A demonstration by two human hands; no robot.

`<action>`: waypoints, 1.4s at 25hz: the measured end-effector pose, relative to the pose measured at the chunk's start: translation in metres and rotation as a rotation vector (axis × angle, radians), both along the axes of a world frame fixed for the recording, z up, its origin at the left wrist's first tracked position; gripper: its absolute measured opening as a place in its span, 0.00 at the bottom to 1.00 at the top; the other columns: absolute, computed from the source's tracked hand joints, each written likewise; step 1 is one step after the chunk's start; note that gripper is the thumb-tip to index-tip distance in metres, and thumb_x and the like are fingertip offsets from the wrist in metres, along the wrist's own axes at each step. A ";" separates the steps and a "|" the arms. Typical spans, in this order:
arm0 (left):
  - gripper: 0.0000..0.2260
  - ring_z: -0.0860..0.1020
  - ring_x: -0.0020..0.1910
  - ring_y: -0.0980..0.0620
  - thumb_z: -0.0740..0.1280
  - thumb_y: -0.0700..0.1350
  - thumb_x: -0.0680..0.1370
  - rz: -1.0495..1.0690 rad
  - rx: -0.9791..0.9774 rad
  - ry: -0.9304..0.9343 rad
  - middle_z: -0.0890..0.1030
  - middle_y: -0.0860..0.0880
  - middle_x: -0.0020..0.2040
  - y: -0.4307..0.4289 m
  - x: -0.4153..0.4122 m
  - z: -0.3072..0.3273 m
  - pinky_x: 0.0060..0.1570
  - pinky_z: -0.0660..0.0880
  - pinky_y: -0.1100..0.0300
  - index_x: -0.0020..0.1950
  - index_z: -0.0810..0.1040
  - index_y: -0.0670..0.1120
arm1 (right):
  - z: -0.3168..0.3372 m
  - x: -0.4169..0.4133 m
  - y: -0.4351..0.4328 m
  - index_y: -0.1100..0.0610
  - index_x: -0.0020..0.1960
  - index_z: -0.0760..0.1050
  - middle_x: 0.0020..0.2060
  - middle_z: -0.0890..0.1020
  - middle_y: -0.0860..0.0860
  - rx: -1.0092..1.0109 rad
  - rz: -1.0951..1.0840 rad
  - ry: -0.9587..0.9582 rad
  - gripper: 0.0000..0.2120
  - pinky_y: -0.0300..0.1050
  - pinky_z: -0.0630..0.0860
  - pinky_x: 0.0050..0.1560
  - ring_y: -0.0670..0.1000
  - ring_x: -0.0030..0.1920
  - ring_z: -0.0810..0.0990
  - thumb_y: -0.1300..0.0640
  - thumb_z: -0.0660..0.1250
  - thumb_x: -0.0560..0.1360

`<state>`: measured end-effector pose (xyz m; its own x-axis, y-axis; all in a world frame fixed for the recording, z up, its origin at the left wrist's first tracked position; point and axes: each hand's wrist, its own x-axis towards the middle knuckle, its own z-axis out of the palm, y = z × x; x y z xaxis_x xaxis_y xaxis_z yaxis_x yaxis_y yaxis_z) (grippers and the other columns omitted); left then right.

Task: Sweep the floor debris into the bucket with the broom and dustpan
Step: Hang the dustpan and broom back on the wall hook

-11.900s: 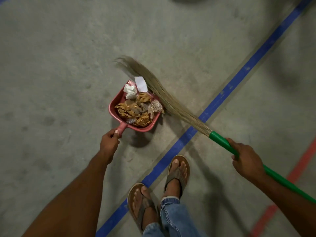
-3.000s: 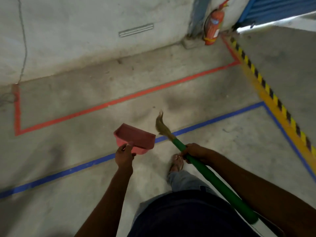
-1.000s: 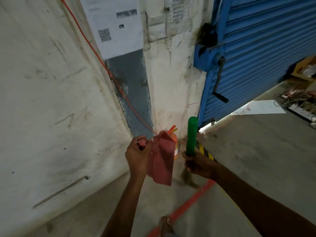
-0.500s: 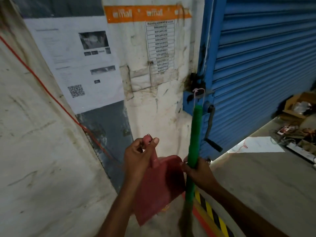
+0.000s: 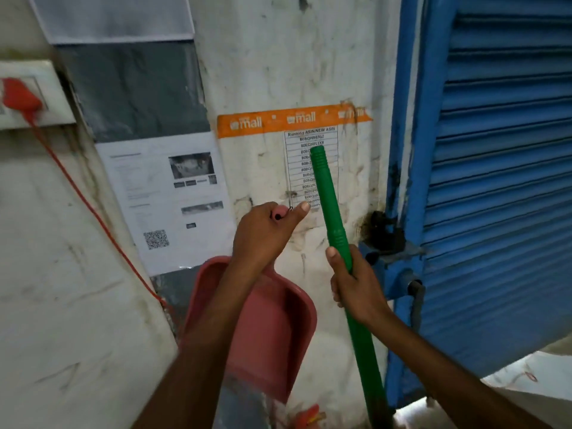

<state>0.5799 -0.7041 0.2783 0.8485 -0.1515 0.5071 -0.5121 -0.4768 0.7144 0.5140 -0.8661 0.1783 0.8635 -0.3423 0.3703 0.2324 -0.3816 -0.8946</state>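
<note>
My left hand (image 5: 266,233) grips the handle end of the pink dustpan (image 5: 272,329), which hangs pan-down in front of the white wall; nothing shows inside it. The handle tip sits close to a small metal hook (image 5: 290,199) on the wall. My right hand (image 5: 356,286) grips the broom's green handle (image 5: 328,199), held upright with its top end raised before the taped list; the bristles are out of frame below. No bucket or floor debris is in view.
A blue roller shutter (image 5: 495,181) and its frame fill the right side. Papers and an orange tape strip (image 5: 294,119) are stuck on the wall. A red plug and cord (image 5: 77,187) run from a socket at the left. A fire extinguisher top (image 5: 309,418) shows at the bottom.
I have stepped nearer to the wall and raised both hands. The dustpan handle now sits up at the wall hook, and the broom handle has lifted higher, staying upright.
</note>
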 end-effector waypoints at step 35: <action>0.13 0.82 0.44 0.50 0.69 0.58 0.80 0.152 -0.077 -0.526 0.86 0.51 0.46 -0.112 0.140 0.365 0.49 0.83 0.46 0.50 0.84 0.49 | 0.446 0.229 -0.078 0.53 0.38 0.84 0.37 0.87 0.51 0.442 0.128 -0.616 0.06 0.53 0.86 0.46 0.52 0.41 0.87 0.59 0.77 0.73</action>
<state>0.7195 -0.8162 0.6432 0.4874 0.0074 0.8732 -0.7389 -0.5293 0.4169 0.7425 -0.9445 0.6239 0.5889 -0.4815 0.6491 0.7563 0.0452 -0.6526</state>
